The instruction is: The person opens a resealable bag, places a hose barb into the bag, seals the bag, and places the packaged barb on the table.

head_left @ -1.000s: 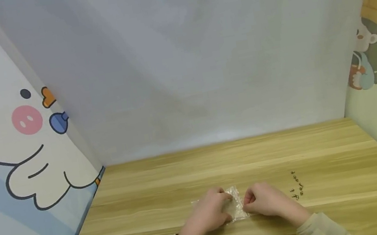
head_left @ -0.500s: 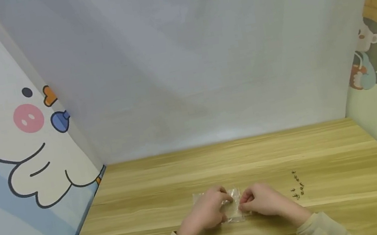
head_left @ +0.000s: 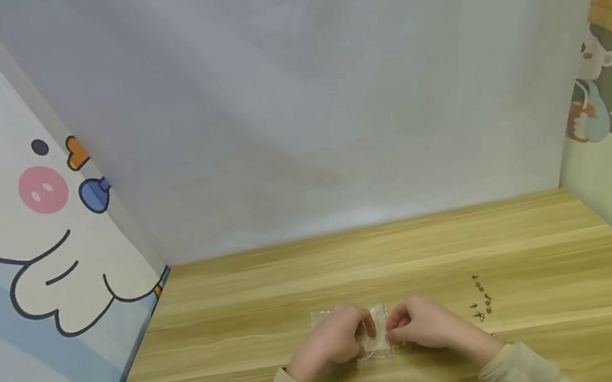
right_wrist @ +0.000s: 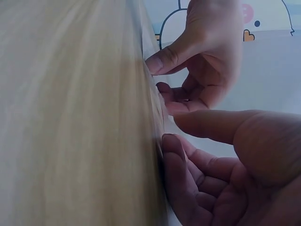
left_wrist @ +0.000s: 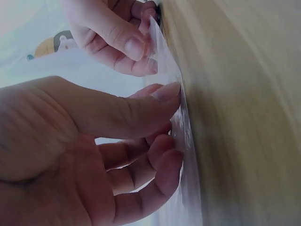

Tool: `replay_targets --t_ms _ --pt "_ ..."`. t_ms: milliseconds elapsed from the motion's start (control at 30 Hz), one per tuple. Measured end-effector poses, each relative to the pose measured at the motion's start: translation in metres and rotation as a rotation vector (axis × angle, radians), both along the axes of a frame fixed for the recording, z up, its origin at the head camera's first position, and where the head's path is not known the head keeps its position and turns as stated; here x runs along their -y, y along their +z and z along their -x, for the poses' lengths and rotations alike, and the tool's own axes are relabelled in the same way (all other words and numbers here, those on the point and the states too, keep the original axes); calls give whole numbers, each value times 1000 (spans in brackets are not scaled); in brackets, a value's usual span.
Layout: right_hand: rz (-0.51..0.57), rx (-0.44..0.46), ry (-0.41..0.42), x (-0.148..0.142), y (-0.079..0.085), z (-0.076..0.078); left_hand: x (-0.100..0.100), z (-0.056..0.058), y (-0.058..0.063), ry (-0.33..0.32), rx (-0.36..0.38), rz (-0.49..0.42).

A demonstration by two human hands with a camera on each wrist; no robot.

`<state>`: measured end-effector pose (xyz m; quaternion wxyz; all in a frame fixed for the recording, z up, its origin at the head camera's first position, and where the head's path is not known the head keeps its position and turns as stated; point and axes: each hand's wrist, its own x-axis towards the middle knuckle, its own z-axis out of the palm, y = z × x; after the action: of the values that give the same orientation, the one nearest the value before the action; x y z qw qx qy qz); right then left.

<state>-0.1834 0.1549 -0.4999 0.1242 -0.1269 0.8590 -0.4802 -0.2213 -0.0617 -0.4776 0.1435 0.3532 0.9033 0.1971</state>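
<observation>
A small clear plastic bag [head_left: 379, 317] lies flat on the wooden table, partly covered by the left hand. My left hand [head_left: 335, 336] holds it from above; in the left wrist view the thumb and bent fingertips meet the film of the bag [left_wrist: 190, 181]. At the bag's right edge, my right hand [head_left: 423, 324] pinches with thumb and forefinger. The left wrist view shows a corner of film lifted toward the right fingers [left_wrist: 134, 47]. Whether anything is inside the bag is hard to see.
Several tiny dark pieces [head_left: 487, 299] lie in loose rows on the table [head_left: 238, 295], right of the right hand; their kind is too small to tell. A pale grey backdrop [head_left: 330, 114] stands behind, with printed cartoon panels on both sides.
The bag lies flatter and a little further left, with more of its left part showing. My right fingers have shifted slightly left with its edge. The left forefinger has bent further down.
</observation>
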Motion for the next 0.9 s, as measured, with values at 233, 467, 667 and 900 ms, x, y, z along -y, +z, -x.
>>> replay_targets --t_ms 233,467,667,900 --pt "29 1 -25 2 1 2 4 3 1 2 108 -33" --pt "69 35 -39 3 2 2 9 8 -3 10 154 -99" --pt "61 6 -39 4 2 0 9 9 -5 98 226 -212" --pt "16 -85 -47 8 3 -3 6 9 -6 165 242 -253"
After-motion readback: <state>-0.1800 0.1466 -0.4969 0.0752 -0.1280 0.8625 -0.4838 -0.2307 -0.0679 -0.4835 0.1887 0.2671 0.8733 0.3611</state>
